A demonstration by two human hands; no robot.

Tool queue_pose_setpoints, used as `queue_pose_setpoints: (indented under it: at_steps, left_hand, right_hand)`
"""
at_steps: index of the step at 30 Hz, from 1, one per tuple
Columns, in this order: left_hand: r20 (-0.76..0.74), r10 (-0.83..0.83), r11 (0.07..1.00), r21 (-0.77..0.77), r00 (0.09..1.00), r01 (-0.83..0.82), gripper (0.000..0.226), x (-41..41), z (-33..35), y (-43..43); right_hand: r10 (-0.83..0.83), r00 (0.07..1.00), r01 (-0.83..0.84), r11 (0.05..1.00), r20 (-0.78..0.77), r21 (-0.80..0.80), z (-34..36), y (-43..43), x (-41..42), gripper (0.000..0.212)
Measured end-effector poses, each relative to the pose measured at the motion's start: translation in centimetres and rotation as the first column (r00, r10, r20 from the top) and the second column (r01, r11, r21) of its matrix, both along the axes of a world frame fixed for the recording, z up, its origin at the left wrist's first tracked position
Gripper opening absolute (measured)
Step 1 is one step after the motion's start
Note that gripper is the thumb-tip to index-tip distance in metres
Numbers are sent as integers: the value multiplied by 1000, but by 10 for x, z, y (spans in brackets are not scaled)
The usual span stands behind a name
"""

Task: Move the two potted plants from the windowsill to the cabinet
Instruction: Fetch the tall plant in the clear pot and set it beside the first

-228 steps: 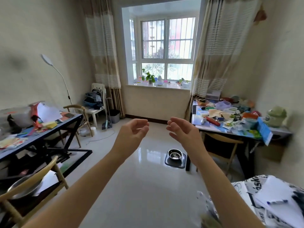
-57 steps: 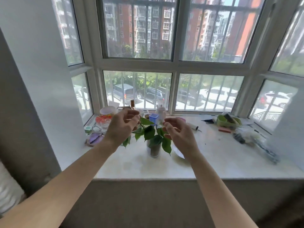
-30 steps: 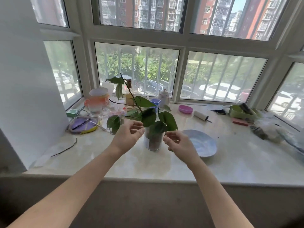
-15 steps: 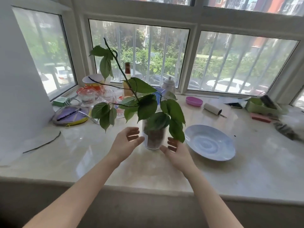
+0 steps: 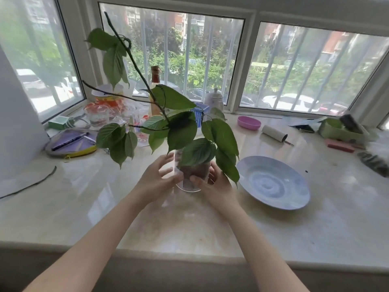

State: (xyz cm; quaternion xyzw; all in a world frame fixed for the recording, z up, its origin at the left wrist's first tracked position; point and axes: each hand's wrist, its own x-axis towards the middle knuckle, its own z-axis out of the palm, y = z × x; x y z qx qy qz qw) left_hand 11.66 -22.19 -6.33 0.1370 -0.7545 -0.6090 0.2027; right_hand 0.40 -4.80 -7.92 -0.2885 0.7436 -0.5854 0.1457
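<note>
A potted plant [image 5: 192, 171] stands on the marble windowsill [image 5: 189, 224]: a clear glass pot with dark soil, thin branches and large green leaves. My left hand [image 5: 157, 178] wraps the pot's left side. My right hand [image 5: 212, 183] presses against its right side, partly under a hanging leaf. The pot's base rests on the sill. I see no second potted plant for certain; leaves hide part of the clutter behind. The cabinet is out of view.
A blue plate [image 5: 273, 182] lies just right of the pot. Behind are a bottle [image 5: 155, 89], glass jars [image 5: 105, 110], a white teapot [image 5: 214, 100], a pink dish [image 5: 249, 122] and a paper roll [image 5: 274, 133]. A purple pouch [image 5: 69, 142] lies at left, a green box [image 5: 341, 129] at right.
I have leaned closer to the sill. Both hands, open and apart beside the pot half a second ago, have closed in on its sides.
</note>
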Motion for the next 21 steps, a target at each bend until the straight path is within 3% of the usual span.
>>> queue_pose_setpoints:
  at_steps: [6,11,21]
  left_hand:
    - [0,-59,998,17,998,59,73,-3,3,-5]
    - [-9,-64,998,17,998,64,48,-12,2,-2]
    - [-94,-49,997,58,994,55,48,-3,32,8]
  right_hand:
    - [2,999,-2,1000,43,-7,-1,-2,-6,48]
    - [-24,999,24,1000,39,-17,0,-5,-7,45]
    - [-17,1000,15,993,-12,-114,38,2,6,47]
